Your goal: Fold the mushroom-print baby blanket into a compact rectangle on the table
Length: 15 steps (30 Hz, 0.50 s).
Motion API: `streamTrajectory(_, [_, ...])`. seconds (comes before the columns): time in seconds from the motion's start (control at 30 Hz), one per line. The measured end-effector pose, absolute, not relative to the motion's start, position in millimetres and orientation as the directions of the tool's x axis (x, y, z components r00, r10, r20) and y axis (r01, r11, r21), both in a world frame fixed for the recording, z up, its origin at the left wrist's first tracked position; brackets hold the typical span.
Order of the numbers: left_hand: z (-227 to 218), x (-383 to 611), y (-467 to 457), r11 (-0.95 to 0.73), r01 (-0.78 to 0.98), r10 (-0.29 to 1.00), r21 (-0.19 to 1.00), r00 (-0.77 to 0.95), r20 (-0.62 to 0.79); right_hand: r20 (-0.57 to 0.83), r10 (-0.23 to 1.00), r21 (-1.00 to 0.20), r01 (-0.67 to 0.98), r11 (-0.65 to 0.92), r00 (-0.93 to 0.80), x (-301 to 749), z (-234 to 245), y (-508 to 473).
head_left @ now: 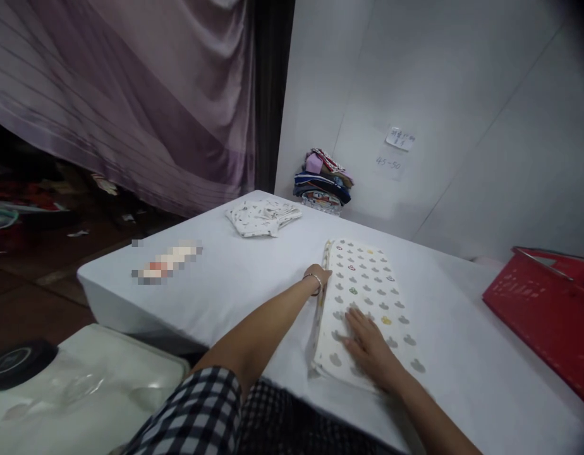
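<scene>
A folded white cloth [368,284] with grey cloud-like prints and a few coloured ones lies lengthwise on the white-covered table [273,291]. At its left edge is my left hand [319,274], a bracelet on the wrist. Its fingers are curled at the layered edge and partly hidden, closed on the cloth. My right hand [368,341] rests flat on the cloth's near part, palm down with fingers stretched out. Farther back on the table sits another white cloth piece [261,218] with small dark prints, loosely folded.
A red plastic basket [538,309] stands at the right. Folded clothes [323,180] are stacked by the wall [444,95]. At the table's left lies a pixelated item [166,262]. A purple curtain [178,95] hangs behind; a whitish surface [93,392] is at lower left.
</scene>
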<state>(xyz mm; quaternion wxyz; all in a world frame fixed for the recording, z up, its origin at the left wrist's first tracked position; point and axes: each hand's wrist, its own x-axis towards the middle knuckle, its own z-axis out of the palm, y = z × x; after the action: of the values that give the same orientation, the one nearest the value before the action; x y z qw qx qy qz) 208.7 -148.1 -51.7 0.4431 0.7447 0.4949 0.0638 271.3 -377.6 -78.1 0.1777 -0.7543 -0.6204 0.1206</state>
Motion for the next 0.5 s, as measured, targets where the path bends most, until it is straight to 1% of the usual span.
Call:
streamTrajectory(0.1, [-50,216,-144,-0.146,0.706,0.791,0.693,0.504,-0.347,0.064,0.981,-0.333,0.93,-0.152,0.183,266,-87,-377])
streamTrajectory(0.2, [-50,216,-143,-0.178,0.718,0.782,0.673,0.519,-0.346,0.075,0.983,-0.281,0.949,-0.142,0.17,264,-88,-380])
streamTrajectory(0.37, [-55,205,-142,-0.2,0.72,0.794,0.664,0.517,-0.321,0.055,0.99,-0.271,0.956,-0.114,0.133,265,-86,-383])
streamTrajectory(0.5, [-55,205,-141,-0.179,0.717,0.788,0.673,0.514,-0.338,0.029,0.988,-0.306,0.943,-0.134,0.15,266,-84,-383])
